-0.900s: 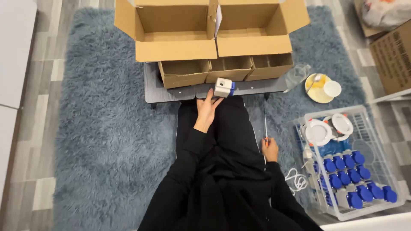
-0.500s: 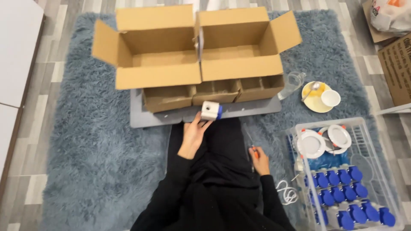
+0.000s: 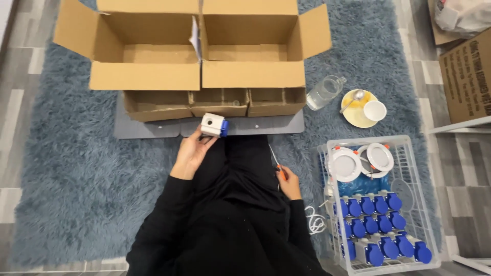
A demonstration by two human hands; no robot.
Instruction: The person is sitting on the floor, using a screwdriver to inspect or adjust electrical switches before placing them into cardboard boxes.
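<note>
White and blue, the socket unit (image 3: pixel 214 125) sits gripped in the left hand (image 3: pixel 192 153), held at the grey board's (image 3: pixel 148 130) front edge; since the earlier frame it has barely shifted. The right hand (image 3: pixel 289 180) pinches an orange-handled tool (image 3: pixel 279 168) on the lap. Beyond stand two open cardboard boxes (image 3: pixel 204 51). Rightward, a white wire basket (image 3: pixel 432 240) holds blue sockets (image 3: pixel 373 217).
</note>
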